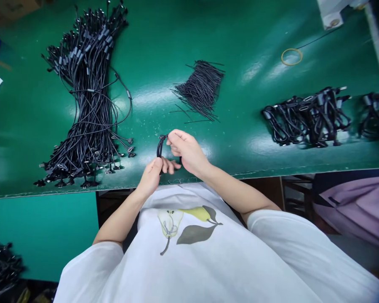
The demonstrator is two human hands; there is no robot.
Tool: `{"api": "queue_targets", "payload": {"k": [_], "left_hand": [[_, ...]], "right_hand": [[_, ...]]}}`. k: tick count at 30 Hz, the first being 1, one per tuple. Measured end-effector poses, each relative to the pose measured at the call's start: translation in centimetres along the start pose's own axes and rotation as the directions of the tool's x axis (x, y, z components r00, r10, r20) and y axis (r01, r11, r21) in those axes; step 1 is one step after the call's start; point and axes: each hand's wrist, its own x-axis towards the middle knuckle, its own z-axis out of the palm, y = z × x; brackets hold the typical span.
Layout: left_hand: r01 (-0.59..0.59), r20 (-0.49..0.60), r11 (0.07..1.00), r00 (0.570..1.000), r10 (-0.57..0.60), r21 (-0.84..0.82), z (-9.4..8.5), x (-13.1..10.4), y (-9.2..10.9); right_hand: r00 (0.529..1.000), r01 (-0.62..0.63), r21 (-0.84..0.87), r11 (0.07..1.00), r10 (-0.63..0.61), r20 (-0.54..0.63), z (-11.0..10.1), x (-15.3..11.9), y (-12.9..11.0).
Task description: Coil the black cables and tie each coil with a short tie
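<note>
At six o'clock on the counter (246, 147), the left hand (151, 170) has its grip closed around a coiled black cable (159, 150); the right hand (188, 152), fingertips together, pinches a thin dark strand (166, 136) at that cable's twelve-o'clock end; from the hands, black ties (202, 88) lie at one o'clock; a large cable bundle (90, 99) at ten; folded cables (309, 118) between two and three.

one left hand (150, 176), one right hand (188, 152), one held coil (159, 149), one long cable stack (91, 97), one tie pile (202, 88), ties too many to count, two coil groups (309, 120), one yellow ring (291, 65), one dark heap (3, 267)
</note>
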Motion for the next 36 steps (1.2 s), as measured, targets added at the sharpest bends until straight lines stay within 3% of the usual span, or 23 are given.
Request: {"api": "queue_targets", "payload": {"k": [3,6,9,11,15,18,21,23,25,28,32,36], "left_hand": [[-0.028,-0.044,0.997,0.999,0.031,0.070,-0.2,-0.2,-1.0],[0.018,-0.061,0.965,0.998,-0.002,0.260,-0.5,-0.5,-1.4],[0.062,0.010,0.908,0.997,-0.073,0.414,-0.6,-0.9,-1.7],[0.075,0.084,0.917,0.990,-0.117,0.392,-0.6,-1.1,-1.8],[0.080,0.006,0.976,0.997,-0.083,0.202,-1.0,-0.9,-2.0],[0.052,0.069,0.975,0.995,-0.069,0.217,-1.2,-0.7,-1.8],[0.159,0.186,0.926,0.954,-0.233,0.344,-1.0,-0.6,-1.3],[0.244,0.268,0.904,0.899,-0.346,0.351,-0.7,-0.6,-1.1],[0.316,0.360,0.910,0.843,-0.399,0.268,-0.4,-0.8,-1.1],[0.426,0.368,0.903,0.832,-0.414,0.053,0.2,-1.1,-1.1],[0.529,0.334,0.796,0.838,-0.432,-0.296,1.2,-1.4,-0.8],[0.559,0.330,0.669,0.829,-0.451,-0.490,2.4,-1.6,-0.3]], "right_hand": [[1.000,-0.022,0.090,0.996,0.022,-0.007,0.5,-0.9,-0.5],[0.993,-0.090,0.060,0.994,0.085,0.076,1.0,-2.3,-0.1],[0.996,-0.076,0.063,0.995,0.073,0.049,1.5,-2.9,0.6],[0.999,-0.033,0.164,0.986,0.036,-0.014,1.7,-2.3,1.0],[0.999,-0.018,0.298,0.954,0.032,-0.040,1.7,-0.4,1.0],[0.999,-0.033,0.304,0.952,0.037,-0.005,1.8,-0.4,0.9],[0.994,-0.064,0.289,0.955,0.037,0.100,2.1,-1.2,0.9],[0.980,-0.083,0.271,0.959,0.029,0.198,2.0,-1.6,0.9],[0.945,-0.135,0.248,0.959,0.050,0.322,1.5,-1.6,1.0],[0.889,-0.209,0.209,0.955,0.097,0.447,0.4,-1.2,1.0],[0.903,-0.155,0.215,0.964,0.050,0.426,-0.5,-0.8,1.0],[0.919,-0.130,0.195,0.972,0.044,0.391,-0.5,-0.7,0.8]]}}
